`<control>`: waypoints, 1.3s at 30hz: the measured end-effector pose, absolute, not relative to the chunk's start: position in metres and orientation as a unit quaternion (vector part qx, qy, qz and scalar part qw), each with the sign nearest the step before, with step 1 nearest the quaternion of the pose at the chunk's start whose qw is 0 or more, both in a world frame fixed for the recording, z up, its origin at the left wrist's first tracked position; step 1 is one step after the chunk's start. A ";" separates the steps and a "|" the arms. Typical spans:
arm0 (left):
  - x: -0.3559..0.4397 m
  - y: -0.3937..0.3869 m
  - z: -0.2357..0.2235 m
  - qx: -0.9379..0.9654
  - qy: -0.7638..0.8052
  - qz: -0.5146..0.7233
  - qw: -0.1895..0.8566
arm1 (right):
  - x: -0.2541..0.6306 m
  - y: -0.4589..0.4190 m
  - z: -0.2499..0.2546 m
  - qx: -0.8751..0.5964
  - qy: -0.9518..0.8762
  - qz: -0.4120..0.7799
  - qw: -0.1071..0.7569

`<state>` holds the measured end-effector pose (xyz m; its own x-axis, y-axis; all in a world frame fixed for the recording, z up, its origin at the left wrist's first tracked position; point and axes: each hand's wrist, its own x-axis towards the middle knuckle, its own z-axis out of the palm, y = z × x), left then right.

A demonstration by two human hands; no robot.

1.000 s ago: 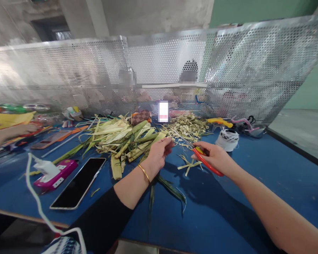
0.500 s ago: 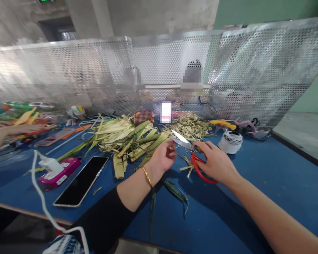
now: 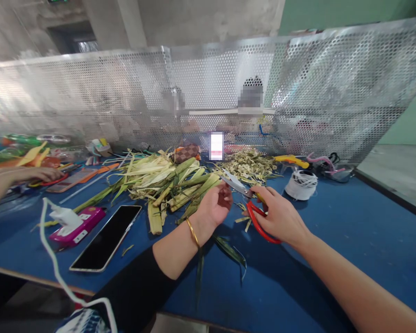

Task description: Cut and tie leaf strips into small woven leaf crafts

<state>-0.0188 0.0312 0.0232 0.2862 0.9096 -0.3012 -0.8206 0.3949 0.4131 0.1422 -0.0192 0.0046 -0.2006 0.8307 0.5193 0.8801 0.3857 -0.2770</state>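
Note:
My right hand (image 3: pixel 280 215) is wrapped around the red handles of a pair of scissors (image 3: pixel 235 183). Their blades point up and left, almost together, with the tips beside the fingers of my left hand (image 3: pixel 219 203). That left hand is closed, palm up and fingers curled; whatever it pinches is hidden. Dark green leaves (image 3: pixel 230 252) emerge below its wrist, and I cannot tell whether they reach the fingers. Just beyond lies a heap of pale green and yellow husk-like leaves (image 3: pixel 156 173). Short cut scraps (image 3: pixel 244 223) rest between my hands.
A pile of dried clippings (image 3: pixel 249 167) and a roll of white string (image 3: pixel 301 185) stand beyond my right hand. To the left are a phone (image 3: pixel 106 238) and a magenta power strip (image 3: pixel 78 226) with a white cable. Another person's hand (image 3: pixel 43 175) works at far left. A perforated metal screen (image 3: pixel 208 78) bounds the back.
The scissor blades have closed from a wide gap to nearly together, and my right hand has shifted slightly left. My left hand has barely moved. The other person's hand has come down and right.

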 end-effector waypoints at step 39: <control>-0.025 0.036 0.023 0.379 0.325 0.569 0.653 | 0.169 -0.007 0.015 -0.568 -0.711 0.124 0.396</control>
<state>-0.0252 0.0359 0.0225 0.1410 0.9900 0.0072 -0.4968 0.0645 0.8655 0.1688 -0.0066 0.0146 -0.0414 0.9053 0.4229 0.7089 0.3249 -0.6261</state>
